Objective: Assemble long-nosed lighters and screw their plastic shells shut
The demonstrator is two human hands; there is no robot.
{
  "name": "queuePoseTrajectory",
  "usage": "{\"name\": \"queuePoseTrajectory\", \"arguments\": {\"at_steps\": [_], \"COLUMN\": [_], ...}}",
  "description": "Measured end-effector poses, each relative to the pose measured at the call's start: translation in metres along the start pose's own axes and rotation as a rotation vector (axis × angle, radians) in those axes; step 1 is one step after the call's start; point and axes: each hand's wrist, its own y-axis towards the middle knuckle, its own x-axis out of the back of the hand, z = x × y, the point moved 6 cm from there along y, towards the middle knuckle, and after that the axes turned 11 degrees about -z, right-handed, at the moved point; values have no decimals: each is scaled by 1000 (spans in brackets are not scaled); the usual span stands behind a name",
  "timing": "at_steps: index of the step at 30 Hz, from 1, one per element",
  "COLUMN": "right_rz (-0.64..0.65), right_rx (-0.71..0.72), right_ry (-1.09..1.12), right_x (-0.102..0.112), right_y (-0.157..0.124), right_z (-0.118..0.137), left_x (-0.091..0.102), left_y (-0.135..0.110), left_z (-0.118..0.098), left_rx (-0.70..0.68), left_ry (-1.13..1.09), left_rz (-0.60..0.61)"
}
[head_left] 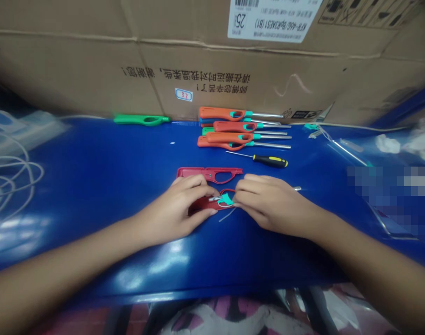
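My left hand is closed around the handle end of a red half shell of a gas lighter, held low over the table. A teal trigger and a small metal piece show in the shell, with a thin pale wire beside them. My right hand pinches the lighter's front end, its fingertips against the teal trigger. Past its knuckles pokes a short metal tube end; the rest is hidden by the hand. Just beyond my hands lies the other red half shell, inner side up.
Several finished-looking lighters lie stacked behind, near a screwdriver. A green shell rests by the large cardboard box. Coiled white tubing is at left. Loose trigger parts and a metal tube lie at right on the blue table.
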Motion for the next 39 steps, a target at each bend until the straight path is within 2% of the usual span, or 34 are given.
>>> {"name": "queuePoseTrajectory", "arguments": {"at_steps": [14, 25, 29, 33, 39], "right_rz": [28, 19, 43, 11, 53], "right_rx": [3, 47, -14, -89, -96], "right_ry": [-10, -162, -85, -47, -9], "right_x": [-1, 1, 8, 16, 17], "right_y": [0, 0, -3, -6, -8], "right_z": [1, 13, 5, -9, -13], "left_x": [1, -4, -6, -6, -6], "left_y": [0, -2, -2, -3, -4], "left_z": [-3, -20, -21, -21, -22], "left_rx": [-44, -260, -266, -283, -294], "left_ry": [55, 349, 402, 430, 444], "left_rz": [-34, 43, 61, 65, 67]}}
